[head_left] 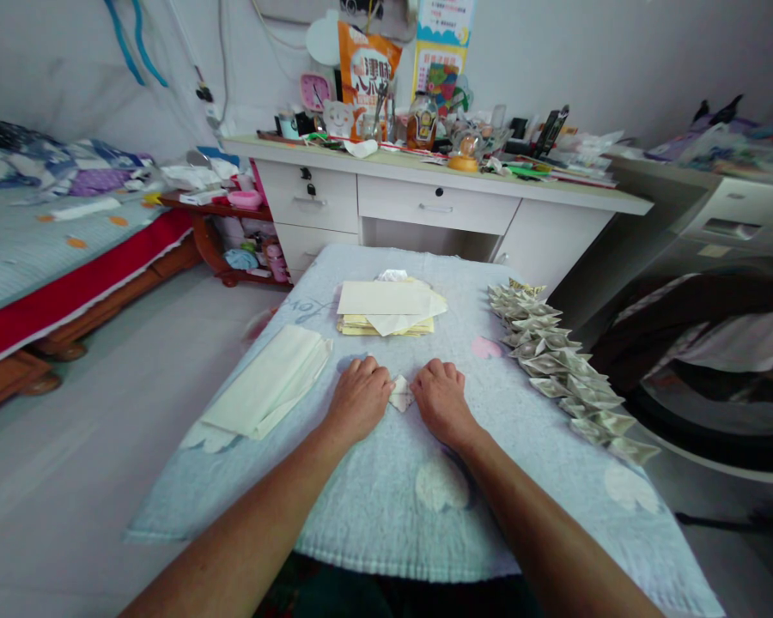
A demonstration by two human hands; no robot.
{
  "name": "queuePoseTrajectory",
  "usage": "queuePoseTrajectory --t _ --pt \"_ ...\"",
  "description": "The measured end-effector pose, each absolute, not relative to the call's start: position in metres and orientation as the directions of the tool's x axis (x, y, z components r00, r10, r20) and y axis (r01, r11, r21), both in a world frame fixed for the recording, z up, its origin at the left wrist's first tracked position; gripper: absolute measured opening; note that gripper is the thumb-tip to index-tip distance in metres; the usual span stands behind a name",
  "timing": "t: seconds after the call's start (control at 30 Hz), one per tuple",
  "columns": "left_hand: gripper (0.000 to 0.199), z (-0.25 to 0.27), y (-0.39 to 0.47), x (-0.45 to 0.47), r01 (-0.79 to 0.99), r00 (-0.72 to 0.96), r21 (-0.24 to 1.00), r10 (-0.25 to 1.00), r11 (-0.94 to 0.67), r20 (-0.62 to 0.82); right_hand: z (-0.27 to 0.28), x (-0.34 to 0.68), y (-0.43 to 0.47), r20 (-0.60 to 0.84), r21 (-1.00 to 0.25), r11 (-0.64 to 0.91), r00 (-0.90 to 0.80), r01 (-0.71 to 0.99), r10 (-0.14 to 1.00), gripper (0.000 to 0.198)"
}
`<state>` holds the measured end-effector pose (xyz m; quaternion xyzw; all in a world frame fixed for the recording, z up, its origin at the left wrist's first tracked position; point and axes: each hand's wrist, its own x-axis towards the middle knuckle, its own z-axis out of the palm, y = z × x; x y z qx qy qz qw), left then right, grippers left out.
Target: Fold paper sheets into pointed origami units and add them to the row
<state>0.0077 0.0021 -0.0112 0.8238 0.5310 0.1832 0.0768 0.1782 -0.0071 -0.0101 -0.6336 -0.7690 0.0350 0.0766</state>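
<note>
A small piece of folded paper (400,395) lies between my hands, low over the cloth-covered table (374,481). My left hand (361,396) has its fingers closed on the paper's left corner. On the opposite corner, my right hand (443,399) pinches it with curled fingers. Beyond my hands sits a stack of cream and yellow paper sheets (386,300). To the left is a folded bundle of pale paper or cloth (267,382). Several pointed folded paper pieces (554,356) stand in a long row along the right side.
Behind the table stands a white desk (315,189) crowded with an orange snack bag (366,77), a pink clock (314,90) and jars. A washing machine (734,223) with cloth in its door is at the right. A bed (70,249) stands at the left.
</note>
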Motion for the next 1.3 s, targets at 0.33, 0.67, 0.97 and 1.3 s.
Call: queuePoseTrajectory --t 0.33,0.67,0.97,1.3 --pt "0.007 -0.013 0.009 0.003 0.730 0.390 0.528 0.899 -0.434 0.199 -0.002 0.181 -0.011 0.077 -0.249 0.227 -0.214 0.941 0.974 0.018" --pt "0.012 -0.011 0.009 0.003 0.729 0.391 0.532 0.900 -0.430 0.191 0.002 0.187 -0.009 0.051 -0.376 0.233 -0.231 0.897 0.972 0.014" --pt "0.018 -0.008 0.002 0.008 0.828 0.343 0.393 0.915 -0.401 0.210 -0.002 0.183 -0.009 0.054 -0.296 0.204 -0.197 0.933 0.979 0.017" --pt "0.019 -0.010 0.003 0.009 0.856 0.337 0.346 0.922 -0.385 0.190 -0.004 0.179 -0.009 0.064 -0.231 0.189 -0.179 0.954 0.982 0.020"
